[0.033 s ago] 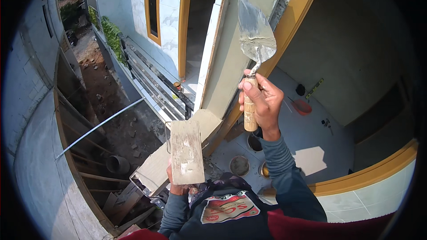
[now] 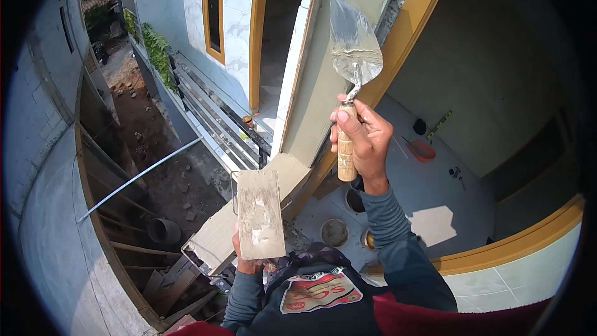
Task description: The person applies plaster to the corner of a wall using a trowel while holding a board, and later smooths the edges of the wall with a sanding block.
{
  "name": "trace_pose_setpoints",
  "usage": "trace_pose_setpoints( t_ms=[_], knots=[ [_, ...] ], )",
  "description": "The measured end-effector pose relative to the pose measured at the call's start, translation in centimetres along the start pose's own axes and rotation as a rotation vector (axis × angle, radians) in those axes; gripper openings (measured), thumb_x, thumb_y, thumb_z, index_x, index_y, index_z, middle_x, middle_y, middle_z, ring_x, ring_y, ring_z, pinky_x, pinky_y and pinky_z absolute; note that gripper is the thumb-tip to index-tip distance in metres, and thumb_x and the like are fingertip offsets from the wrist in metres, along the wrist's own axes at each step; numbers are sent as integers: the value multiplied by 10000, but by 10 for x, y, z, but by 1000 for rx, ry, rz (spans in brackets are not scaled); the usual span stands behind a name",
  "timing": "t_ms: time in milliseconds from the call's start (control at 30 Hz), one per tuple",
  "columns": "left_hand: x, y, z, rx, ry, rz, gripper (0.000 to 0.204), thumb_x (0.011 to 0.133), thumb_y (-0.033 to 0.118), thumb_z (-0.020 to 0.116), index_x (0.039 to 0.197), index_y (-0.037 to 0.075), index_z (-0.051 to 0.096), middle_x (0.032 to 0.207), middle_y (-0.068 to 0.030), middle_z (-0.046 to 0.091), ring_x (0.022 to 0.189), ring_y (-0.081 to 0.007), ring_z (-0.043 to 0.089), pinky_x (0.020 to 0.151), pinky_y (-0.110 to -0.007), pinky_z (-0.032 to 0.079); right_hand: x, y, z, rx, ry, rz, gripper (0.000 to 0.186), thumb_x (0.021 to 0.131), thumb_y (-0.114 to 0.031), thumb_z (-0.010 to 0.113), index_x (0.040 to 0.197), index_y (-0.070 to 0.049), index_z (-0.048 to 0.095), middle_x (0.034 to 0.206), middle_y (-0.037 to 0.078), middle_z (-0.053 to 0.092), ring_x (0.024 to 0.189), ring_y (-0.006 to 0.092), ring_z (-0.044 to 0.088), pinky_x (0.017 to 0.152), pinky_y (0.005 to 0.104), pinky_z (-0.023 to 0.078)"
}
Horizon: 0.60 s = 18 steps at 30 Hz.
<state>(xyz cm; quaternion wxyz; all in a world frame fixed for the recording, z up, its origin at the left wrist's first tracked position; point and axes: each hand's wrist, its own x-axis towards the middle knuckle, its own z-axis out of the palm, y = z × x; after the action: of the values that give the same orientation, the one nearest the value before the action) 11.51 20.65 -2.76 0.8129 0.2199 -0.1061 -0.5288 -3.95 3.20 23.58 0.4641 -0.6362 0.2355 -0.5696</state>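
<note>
My right hand [image 2: 368, 140] grips the wooden handle of a pointed trowel [image 2: 356, 34], its blade pointing up and away. Grey mortar clings to the blade near its heel. Behind the blade stands a narrow wall strip [image 2: 314, 102] coated in grey plaster; whether the blade touches it I cannot tell. Lower left, my left hand [image 2: 247, 266] holds a rectangular wooden plastering float [image 2: 261, 211] from beneath, its flat face up and smeared with mortar. Most of those fingers are hidden under it. A plastered ledge [image 2: 214, 230] runs below the float.
Orange-brown door frame [image 2: 388, 65] borders the plastered strip on the right. On the floor beyond are a bucket of grey mix [image 2: 334, 232], a red basin [image 2: 421, 150] and a yellow level [image 2: 440, 123]. A black slatted railing [image 2: 214, 109] and a deep drop lie left.
My right hand and the trowel have shifted slightly left and up. My left hand and the float have barely moved.
</note>
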Motion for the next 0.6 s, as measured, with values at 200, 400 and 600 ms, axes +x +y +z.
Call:
trace_pose_setpoints(
  t_ms=[200, 400, 600],
  knots=[
    [-12, 6, -7, 188, -21, 146, 417, 1023, 230, 457, 1339, -40, 486, 1225, -154, 642, 1037, -237, 685, 854, -366, 588, 14, 28, 19, 118, -5, 20, 393, 942, -146, 674, 1228, 109, 584, 872, 92, 655, 615, 104, 610, 492, 252, 517],
    [-17, 17, -3, 76, -6, 101, 430, 1025, 254, 436, 1359, -15, 467, 1242, -153, 634, 1054, -252, 682, 859, -380, 588, 12, 42, 22, 76, 66, -16, 389, 947, -154, 668, 1231, 99, 587, 856, 77, 645, 611, 97, 601, 498, 255, 515],
    [-20, 23, 1, -25, -48, 64, 445, 1029, 260, 402, 1395, 10, 449, 1278, -158, 618, 1077, -276, 676, 890, -408, 583, 16, 42, 31, 131, 92, -106, 387, 950, -148, 661, 1245, 91, 590, 839, 72, 644, 602, 94, 594, 501, 250, 502]
  ],
)
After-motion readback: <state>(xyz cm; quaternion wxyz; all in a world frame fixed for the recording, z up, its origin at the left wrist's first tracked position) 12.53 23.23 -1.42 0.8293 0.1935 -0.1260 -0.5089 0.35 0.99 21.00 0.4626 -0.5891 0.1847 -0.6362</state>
